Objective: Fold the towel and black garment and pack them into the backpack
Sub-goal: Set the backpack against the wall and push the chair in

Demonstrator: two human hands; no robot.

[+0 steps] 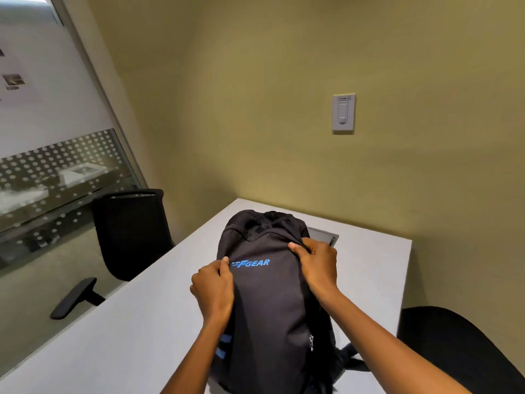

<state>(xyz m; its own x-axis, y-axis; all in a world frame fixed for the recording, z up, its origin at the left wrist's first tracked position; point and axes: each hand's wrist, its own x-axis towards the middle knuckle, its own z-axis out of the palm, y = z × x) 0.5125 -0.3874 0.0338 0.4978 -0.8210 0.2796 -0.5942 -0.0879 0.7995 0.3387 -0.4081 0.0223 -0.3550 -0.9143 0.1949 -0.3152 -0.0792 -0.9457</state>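
A black backpack [270, 297] with blue lettering lies on its back on the white table [136, 322], its top pointing away from me. My left hand [213, 291] grips the fabric at its left side, thumb on the front panel. My right hand [315, 265] pinches the fabric at its upper right edge. The top of the bag looks bunched and partly open; I cannot tell what is inside. No towel or black garment shows outside the bag.
A grey cable hatch [326, 236] is set in the table behind the backpack. A black office chair [130, 231] stands at the table's left, another black chair [454, 345] at lower right. The wall with a switch plate [343, 113] is close behind.
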